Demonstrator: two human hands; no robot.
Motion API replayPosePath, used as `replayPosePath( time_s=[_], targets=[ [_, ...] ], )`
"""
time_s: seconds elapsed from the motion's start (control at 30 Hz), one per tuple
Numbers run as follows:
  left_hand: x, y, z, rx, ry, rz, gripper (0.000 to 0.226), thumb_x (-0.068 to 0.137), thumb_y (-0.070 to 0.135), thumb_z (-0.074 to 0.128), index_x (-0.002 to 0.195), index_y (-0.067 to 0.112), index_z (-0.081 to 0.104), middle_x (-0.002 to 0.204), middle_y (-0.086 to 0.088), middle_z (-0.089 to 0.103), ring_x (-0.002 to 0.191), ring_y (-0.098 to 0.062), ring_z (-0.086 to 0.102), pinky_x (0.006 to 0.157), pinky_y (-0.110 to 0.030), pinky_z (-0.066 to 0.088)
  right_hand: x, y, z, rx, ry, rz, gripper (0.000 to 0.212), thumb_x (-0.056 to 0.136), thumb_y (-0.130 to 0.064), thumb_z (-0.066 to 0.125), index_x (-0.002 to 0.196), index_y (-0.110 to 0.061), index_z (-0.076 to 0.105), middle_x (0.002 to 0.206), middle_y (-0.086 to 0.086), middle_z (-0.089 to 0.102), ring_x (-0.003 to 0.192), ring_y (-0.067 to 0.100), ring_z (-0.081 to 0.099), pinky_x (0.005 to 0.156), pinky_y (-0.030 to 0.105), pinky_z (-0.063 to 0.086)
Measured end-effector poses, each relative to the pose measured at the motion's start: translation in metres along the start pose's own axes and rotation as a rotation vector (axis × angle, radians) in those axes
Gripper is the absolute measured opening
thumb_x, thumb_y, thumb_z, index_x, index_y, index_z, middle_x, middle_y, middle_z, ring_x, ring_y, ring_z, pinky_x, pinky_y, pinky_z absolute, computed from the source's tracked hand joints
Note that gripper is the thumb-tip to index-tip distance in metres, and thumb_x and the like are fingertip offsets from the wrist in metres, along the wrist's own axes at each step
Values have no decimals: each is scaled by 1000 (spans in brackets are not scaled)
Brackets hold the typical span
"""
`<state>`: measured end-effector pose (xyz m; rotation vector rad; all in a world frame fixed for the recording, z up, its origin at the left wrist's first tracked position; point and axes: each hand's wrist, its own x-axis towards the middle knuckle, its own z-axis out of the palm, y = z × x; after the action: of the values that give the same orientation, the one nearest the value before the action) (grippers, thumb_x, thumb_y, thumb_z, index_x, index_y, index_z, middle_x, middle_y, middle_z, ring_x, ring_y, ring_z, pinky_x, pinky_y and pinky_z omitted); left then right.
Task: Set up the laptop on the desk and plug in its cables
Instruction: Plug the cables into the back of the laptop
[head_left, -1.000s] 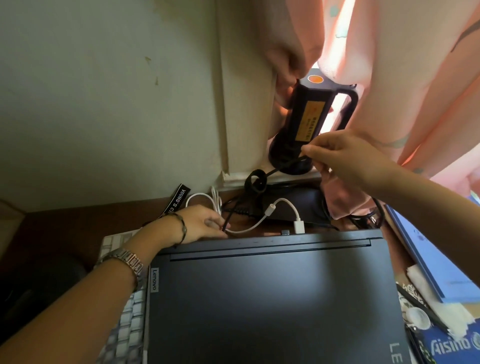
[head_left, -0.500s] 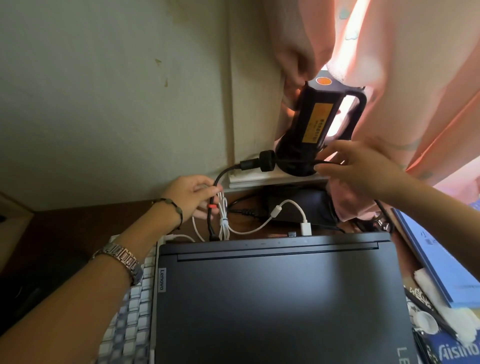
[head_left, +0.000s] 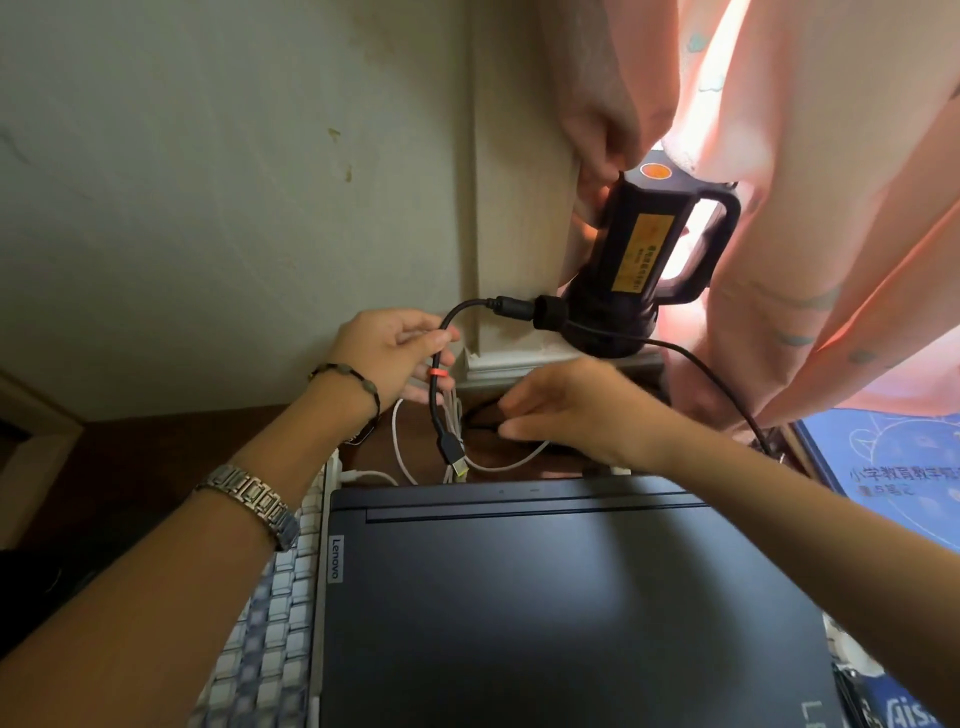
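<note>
The laptop (head_left: 561, 603) already lies on the bench (head_left: 156, 447), lid shut, its back edge toward the wall; placing it looks done, though it is not yet opened. Partly under its left edge sits a white keyboard (head_left: 270, 634). On the ledge behind stands a black lantern-style torch (head_left: 639, 260), and the black power cable (head_left: 441, 358) runs past its base and off to the right.

The left hand (head_left: 389, 353) has its grip closed around that cable just above an orange band, so the lead hangs down with its yellow-tipped rectangular plug (head_left: 453, 456) dangling just behind the laptop's rear edge, not in any port. The right hand (head_left: 571, 410) reaches into the tangle behind the laptop, fingers bent over a dark lead; whether its grip actually holds anything I cannot tell. A white cable (head_left: 498, 462) loops loose on the bench beneath it.

By my reading, plugging in is still to do: the power plug must find its socket, and the white cable's end is hidden.
</note>
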<state>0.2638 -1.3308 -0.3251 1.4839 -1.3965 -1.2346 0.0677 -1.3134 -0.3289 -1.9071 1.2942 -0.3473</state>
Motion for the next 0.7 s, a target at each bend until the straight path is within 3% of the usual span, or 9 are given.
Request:
replayPosePath(
  time_s=[0.1,0.17,0.23,0.4,0.53,0.7],
  targets=[
    [0,3,-1,-9,-1,9,15,91,8,49,94,10,63,75,-5,62,51,-8,64,55,-27,59,9,-4,21,216,-92,86,32,75,-20,75,104,-7,69,100,14,73,93,24,68,91,35,53],
    [0,3,-2,2,-5,14,15,91,10,49,94,10,64,75,-4,62,54,-10,65,58,-30,59,13,-7,27,345,-146,131,28,77,-12,72,103,-3,67,103,26,69,91,30,66,94,44,52],
    [0,4,-2,-8,-13,14,15,91,10,49,92,12,64,74,-4,62,53,-9,65,58,-31,59,17,-9,30,400,-189,143,22,80,-7,69,101,-3,67,100,27,68,84,25,64,91,41,53],
    [1,4,-2,-7,-28,30,16,91,10,49,96,10,64,75,-4,63,53,-8,65,56,-27,59,24,-11,31,474,-228,156,16,81,-9,68,97,-10,68,88,12,68,69,10,63,69,17,54],
    [0,6,-1,-8,-34,31,17,89,12,52,100,12,64,78,-3,65,55,-8,66,57,-26,59,24,-10,33,495,-232,133,14,80,-10,69,93,-14,67,72,0,66,62,6,61,66,17,53],
    [-9,6,-4,59,-11,74,31,88,19,53,119,19,55,93,3,64,73,-9,67,59,-22,58,21,-8,26,521,-243,92,11,81,-7,67,85,-17,64,75,2,66,67,9,63,74,22,55]
  ],
)
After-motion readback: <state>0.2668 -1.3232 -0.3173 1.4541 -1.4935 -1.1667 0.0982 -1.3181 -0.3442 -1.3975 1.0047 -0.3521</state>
